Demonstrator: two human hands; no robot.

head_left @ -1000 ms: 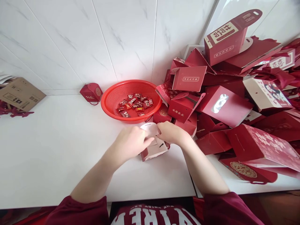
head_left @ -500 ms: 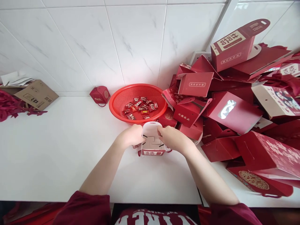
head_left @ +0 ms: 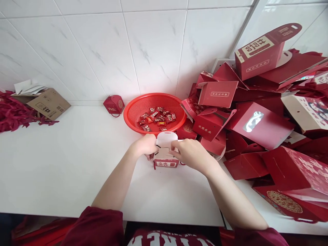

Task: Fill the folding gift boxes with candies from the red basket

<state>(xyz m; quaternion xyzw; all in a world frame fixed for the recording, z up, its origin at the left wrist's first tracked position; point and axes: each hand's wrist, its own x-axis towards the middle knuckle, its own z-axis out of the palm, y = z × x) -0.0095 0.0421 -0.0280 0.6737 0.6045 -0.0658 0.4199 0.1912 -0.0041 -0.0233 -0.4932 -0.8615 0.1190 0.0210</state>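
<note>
A small red and white paper box (head_left: 166, 163) stands open on the white table in front of me, its rounded back flap raised and its pale inside showing. My left hand (head_left: 146, 146) grips the box's left side, with fingers curled at the edge. Over the right part of the opening is my right hand (head_left: 185, 150), its fingers bent together at the inner flaps; the fingertips are partly hidden. Red cord loops stick out at both sides of the box. Just behind it sits a red basket (head_left: 130, 119) with wrapped candies (head_left: 160, 119) inside.
Many red boxes (head_left: 261, 123) are heaped at the right. A closed red box (head_left: 114, 104) stands by the wall, left of the basket. At the far left are a cardboard box (head_left: 48, 104) and dark red ribbons (head_left: 12, 114).
My right hand has shifted from the box's right rim inward over the opening. The whole view has moved slightly, so things appear a little further right.
</note>
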